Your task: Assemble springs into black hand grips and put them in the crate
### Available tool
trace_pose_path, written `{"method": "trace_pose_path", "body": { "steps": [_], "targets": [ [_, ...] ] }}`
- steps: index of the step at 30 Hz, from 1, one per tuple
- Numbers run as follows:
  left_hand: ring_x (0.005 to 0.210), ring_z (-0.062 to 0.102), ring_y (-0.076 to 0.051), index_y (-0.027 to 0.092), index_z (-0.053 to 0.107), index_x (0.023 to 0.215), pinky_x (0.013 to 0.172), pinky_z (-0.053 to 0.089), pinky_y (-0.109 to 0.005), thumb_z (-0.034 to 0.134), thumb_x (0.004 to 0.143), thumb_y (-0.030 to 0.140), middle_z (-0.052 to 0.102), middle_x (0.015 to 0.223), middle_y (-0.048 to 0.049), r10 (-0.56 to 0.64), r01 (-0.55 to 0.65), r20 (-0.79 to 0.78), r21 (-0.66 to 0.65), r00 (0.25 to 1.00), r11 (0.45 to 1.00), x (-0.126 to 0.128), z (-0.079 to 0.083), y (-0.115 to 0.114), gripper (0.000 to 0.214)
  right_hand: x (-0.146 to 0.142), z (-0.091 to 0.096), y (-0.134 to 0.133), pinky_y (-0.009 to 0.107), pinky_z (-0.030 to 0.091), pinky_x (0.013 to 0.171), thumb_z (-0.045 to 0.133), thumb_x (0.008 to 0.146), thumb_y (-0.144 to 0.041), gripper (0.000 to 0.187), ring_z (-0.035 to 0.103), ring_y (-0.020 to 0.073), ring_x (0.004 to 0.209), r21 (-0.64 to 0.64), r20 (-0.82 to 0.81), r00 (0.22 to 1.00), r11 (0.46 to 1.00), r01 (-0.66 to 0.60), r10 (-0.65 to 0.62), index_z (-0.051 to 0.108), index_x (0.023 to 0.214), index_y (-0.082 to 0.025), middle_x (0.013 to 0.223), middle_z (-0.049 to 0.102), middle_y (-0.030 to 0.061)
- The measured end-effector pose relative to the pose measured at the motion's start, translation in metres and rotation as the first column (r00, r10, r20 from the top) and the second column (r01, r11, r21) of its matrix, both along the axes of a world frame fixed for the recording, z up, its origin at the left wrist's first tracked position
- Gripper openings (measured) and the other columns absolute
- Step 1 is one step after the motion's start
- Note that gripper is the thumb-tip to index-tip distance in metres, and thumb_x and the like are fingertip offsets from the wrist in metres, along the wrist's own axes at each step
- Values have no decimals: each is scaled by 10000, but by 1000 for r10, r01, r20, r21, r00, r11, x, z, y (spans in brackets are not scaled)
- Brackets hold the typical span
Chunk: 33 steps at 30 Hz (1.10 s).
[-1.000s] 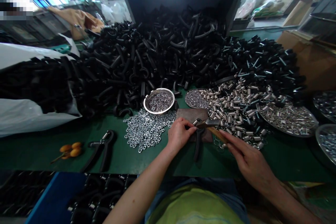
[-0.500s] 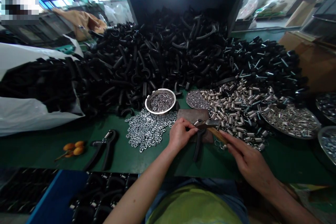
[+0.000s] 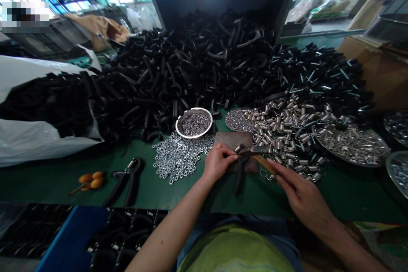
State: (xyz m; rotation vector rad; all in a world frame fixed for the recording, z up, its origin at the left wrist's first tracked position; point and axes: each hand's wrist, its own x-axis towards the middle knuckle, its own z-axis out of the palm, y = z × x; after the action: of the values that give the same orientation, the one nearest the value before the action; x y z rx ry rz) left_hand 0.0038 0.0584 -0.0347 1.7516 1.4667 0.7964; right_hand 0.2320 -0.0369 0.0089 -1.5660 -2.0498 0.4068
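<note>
My right hand [image 3: 298,191] is closed around the wooden handle of a hammer [image 3: 265,165]. The hammer's metal head [image 3: 255,150] rests over a black hand grip exerciser [image 3: 238,177] lying on a flat metal plate [image 3: 232,138]. My left hand [image 3: 219,161] pinches the exerciser near its coil spring, with the fingertips close beside the hammer head. One black handle of it points toward me past the plate's edge; its joint is partly hidden under the hammer. Another hand grip exerciser [image 3: 127,180], with a spring between two black handles, lies farther left on the green table.
Loose nuts [image 3: 177,159] spread left of the plate, below a metal bowl of pins [image 3: 195,124]. Coil springs [image 3: 287,131] are heaped to the right, near a tray of metal parts [image 3: 353,144]. A large pile of black handles [image 3: 191,63] fills the back. Orange fruits [image 3: 95,182] lie left.
Almost nothing differs. The view has shifted very slightly; both hands, the hammer and the exerciser keep their places on the plate.
</note>
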Motion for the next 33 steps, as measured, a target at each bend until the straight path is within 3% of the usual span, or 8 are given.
{"method": "trace_pose_path", "body": {
  "steps": [11,17,21,24,29,33],
  "targets": [
    [797,532,-143,228,697,794,678,404,-244,692,725,240,577,832,1,-18,20,-87,17,996,1000,0,12,-4,69,1,0,-3,346,509,906,366,940,-248,394,583,164,1107,-10,0,1000,1000,0,0,434,1327,-275,1264,588,28],
    [799,524,-139,220,594,979,717,429,-255,726,668,181,544,941,0,38,-27,-119,92,992,995,-5,15,-24,340,-2,11,-4,342,526,877,390,924,-230,396,596,172,1088,-4,13,1000,1000,-12,12,466,1308,-292,1246,602,14],
    [811,527,-156,203,553,868,707,422,-267,684,713,228,545,912,-9,101,-73,-235,124,967,990,-8,7,-35,204,-12,24,-9,303,549,799,400,911,-193,458,640,181,992,114,-45,999,993,4,1,420,1354,-308,1175,640,35],
    [793,531,-157,201,541,817,684,408,-263,641,744,224,555,859,-6,92,-56,-275,136,957,989,-8,3,-35,126,-18,20,-5,311,559,730,387,899,-160,506,666,187,871,198,-17,1000,980,-6,9,387,1378,-324,1053,676,45],
    [760,528,-155,195,527,774,660,389,-258,639,735,211,555,809,-3,92,-49,-301,146,949,988,-8,3,-33,120,-23,14,8,313,565,651,363,877,-139,539,664,172,743,19,183,981,997,-72,68,390,1367,-363,937,693,21],
    [774,528,-158,197,524,783,665,384,-258,633,744,224,557,823,-5,83,-33,-302,167,950,985,-9,2,-33,119,-24,19,6,282,550,645,353,870,-135,553,655,169,733,84,149,988,995,-46,33,365,1396,-306,899,688,47]
  ]
}}
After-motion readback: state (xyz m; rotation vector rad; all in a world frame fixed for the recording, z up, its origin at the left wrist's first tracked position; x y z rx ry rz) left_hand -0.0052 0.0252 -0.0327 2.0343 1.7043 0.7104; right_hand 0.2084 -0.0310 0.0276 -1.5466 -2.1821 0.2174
